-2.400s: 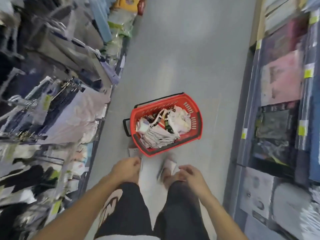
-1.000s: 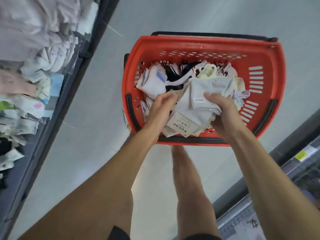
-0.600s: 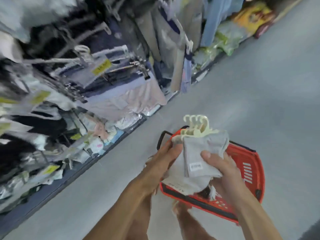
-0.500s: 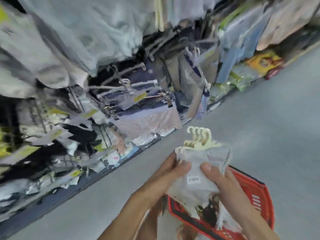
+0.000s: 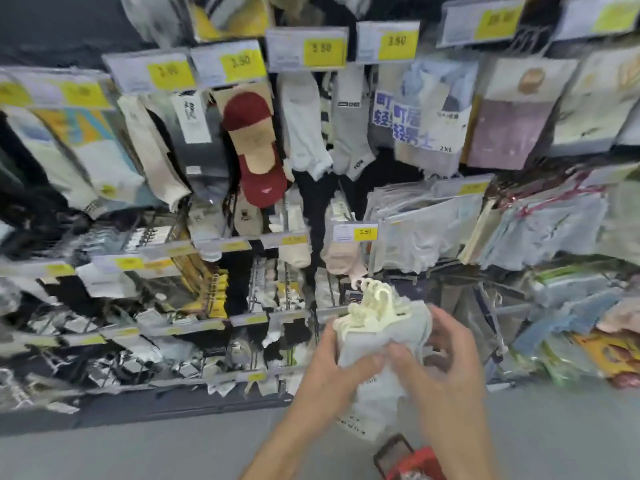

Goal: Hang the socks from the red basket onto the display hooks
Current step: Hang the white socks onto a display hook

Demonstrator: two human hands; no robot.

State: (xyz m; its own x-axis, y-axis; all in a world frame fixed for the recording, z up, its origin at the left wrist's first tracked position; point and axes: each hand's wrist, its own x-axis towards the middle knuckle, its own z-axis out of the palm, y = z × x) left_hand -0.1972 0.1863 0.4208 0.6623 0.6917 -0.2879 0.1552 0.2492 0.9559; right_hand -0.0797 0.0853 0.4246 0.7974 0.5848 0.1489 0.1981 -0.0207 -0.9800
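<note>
Two bare forearms (image 5: 284, 441), bare left grip (image 5: 332, 379), bare right grip (image 5: 446, 368)

Bundle of pale grey fabric socks (image 5: 381, 336): several pairs stacked, upright, blurred. Cream plastic hanger hooks (image 5: 375, 303) bunched at top, pointing up. White printed card label at lower end. Bundle gripped in mid-air between left hand (image 5: 329, 372) and right hand (image 5: 446, 362), just before rack.

Red plastic basket (image 5: 417, 462), black handle: at bottom edge below hands, mostly cut off.

Metal wire display hooks (image 5: 286, 216): loaded with hanging socks.
</note>
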